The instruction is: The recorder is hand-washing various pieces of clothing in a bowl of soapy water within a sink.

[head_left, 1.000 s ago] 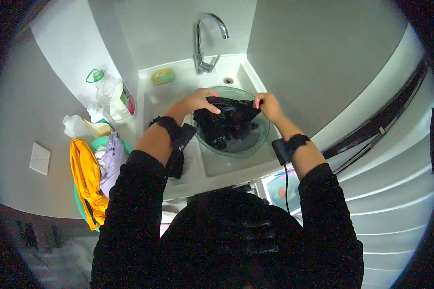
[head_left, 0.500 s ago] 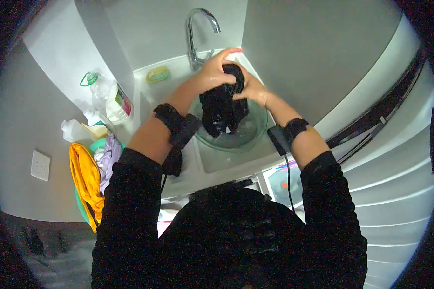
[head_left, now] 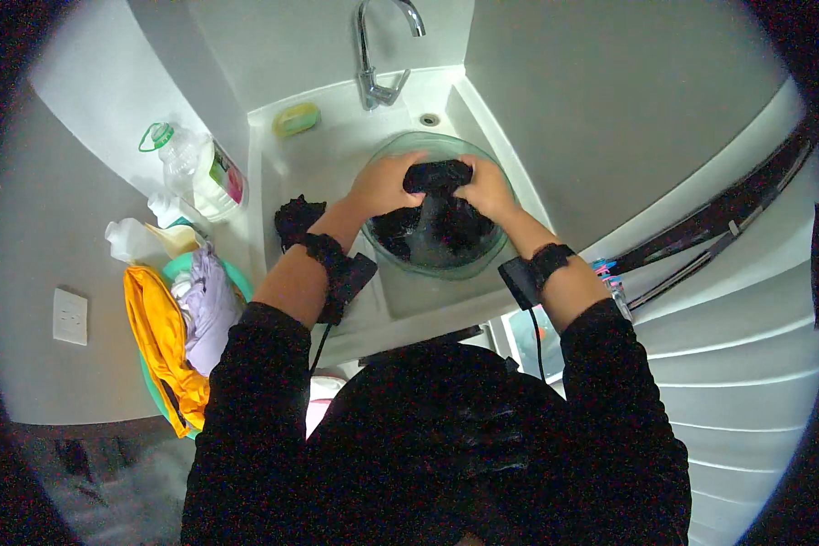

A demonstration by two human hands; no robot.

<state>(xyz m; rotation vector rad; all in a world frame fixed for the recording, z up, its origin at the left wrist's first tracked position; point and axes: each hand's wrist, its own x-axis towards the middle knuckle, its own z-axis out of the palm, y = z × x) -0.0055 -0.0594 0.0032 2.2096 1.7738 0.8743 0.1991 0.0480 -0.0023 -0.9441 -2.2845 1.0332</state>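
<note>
A wet black cloth, perhaps a garment, is gripped at its upper part between my two hands. Its lower part lies in the water of a clear round basin set in the white sink. My left hand holds the cloth's left side, fingers curled and thumb over it. On the right side, my right hand pinches it with the thumb on the near side. Some fingertips are hidden behind the cloth. Left of the basin, a second bunched black cloth rests on the sink near my left forearm.
A chrome faucet rises behind the basin, near a drain hole. A yellow-green soap dish sits at the back left. Further left are a large clear bottle and a green tub with yellow and lilac clothes.
Both hands have lowered the black cloth from above the basin into it, and its lower part has sunk into the water. My view has shifted slightly.
</note>
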